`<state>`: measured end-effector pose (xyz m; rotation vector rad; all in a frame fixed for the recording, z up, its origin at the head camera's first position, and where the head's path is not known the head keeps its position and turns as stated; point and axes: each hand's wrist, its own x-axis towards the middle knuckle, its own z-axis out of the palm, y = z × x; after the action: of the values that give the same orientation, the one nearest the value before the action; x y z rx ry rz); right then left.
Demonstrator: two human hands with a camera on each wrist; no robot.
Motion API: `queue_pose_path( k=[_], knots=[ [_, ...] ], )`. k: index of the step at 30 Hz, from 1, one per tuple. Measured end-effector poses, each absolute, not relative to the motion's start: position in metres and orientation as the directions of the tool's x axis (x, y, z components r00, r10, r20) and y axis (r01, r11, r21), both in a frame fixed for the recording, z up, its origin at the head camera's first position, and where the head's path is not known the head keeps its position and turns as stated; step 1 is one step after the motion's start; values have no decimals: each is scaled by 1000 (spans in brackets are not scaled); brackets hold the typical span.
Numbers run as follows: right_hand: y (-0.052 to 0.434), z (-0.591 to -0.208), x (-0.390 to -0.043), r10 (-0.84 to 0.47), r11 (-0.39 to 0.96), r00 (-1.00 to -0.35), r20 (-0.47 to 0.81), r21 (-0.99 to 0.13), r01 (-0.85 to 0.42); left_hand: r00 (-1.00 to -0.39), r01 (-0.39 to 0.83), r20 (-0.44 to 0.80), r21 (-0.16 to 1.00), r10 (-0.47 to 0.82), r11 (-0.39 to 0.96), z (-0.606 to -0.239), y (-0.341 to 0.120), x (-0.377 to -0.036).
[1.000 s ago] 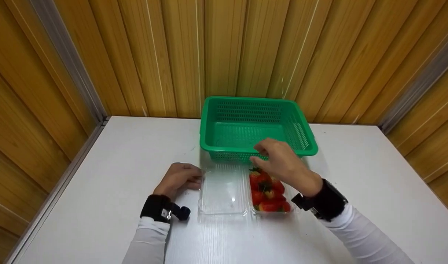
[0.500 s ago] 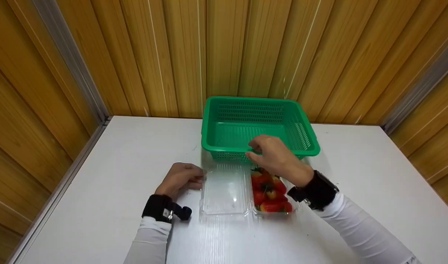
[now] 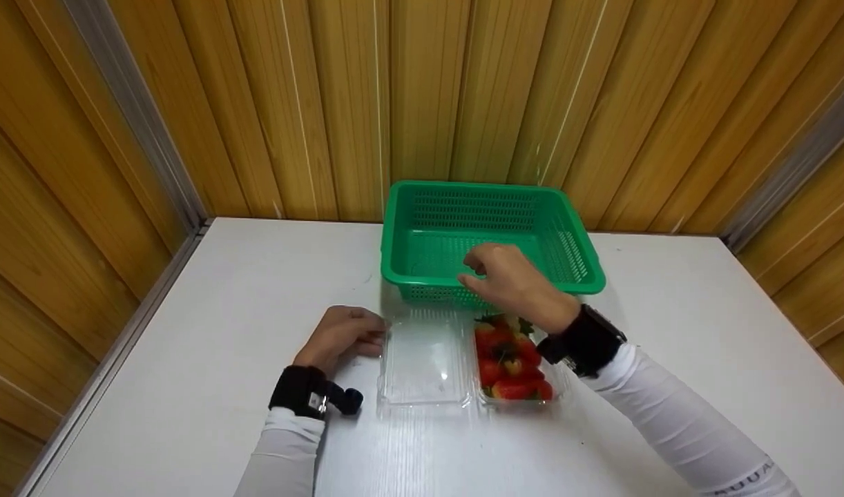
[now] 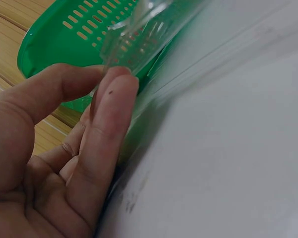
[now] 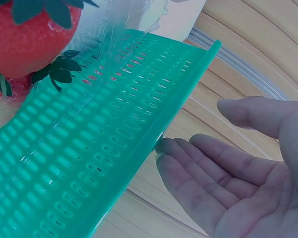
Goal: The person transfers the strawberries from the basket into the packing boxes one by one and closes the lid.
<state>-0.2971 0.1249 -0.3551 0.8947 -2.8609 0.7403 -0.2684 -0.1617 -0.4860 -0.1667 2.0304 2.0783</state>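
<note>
A clear plastic clamshell box lies opened flat. Its lid (image 3: 425,362) is on the left, and the right half holds several red strawberries (image 3: 508,366) with green leaves. My left hand (image 3: 344,338) pinches the lid's left edge; in the left wrist view the thumb and forefinger (image 4: 116,101) meet at the clear plastic. Over the near rim of a green basket (image 3: 494,281) hovers my right hand (image 3: 515,279), fingers loosely bent and holding nothing. The right wrist view shows its palm (image 5: 258,183) bare, with fingertips close to the basket rim and strawberries (image 5: 32,37) at upper left.
The green basket stands behind the box, near the yellow wood-patterned wall (image 3: 422,90). Both rest on a white table (image 3: 270,276), with metal framing (image 3: 146,131) at the left corner.
My right hand has drifted left and farther back over the basket rim, uncovering more of the rear strawberries. My left hand has stayed at the lid's edge.
</note>
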Motion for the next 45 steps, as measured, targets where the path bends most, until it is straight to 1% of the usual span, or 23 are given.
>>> queue_pose_path(
  k=[8,11,18,29,39,45],
  knots=[
    [118,-355,-308,-538,713,-823,184,-422,-561,-970,-228,-222,972,102,-52,-488,-161,-268],
    [115,-355,-312,-537,714,-828,164,-435,-549,-971,-223,-216,973,104,-63,-488,-161,-268],
    [113,-356,-319,-544,706,-828,137,-458,-540,-969,-232,-226,972,100,-46,-488,-160,-268],
    [110,-352,-331,-569,719,-819,73,-439,-539,-969,-230,-225,972,104,-38,-489,-158,-269],
    [103,-354,-345,-603,720,-798,24,-415,-556,-966,-245,-237,967,103,-74,-489,-158,-269],
    [100,-355,-352,-598,736,-801,-18,-407,-540,-965,-254,-248,965,91,-63,-488,-158,-269]
  ],
)
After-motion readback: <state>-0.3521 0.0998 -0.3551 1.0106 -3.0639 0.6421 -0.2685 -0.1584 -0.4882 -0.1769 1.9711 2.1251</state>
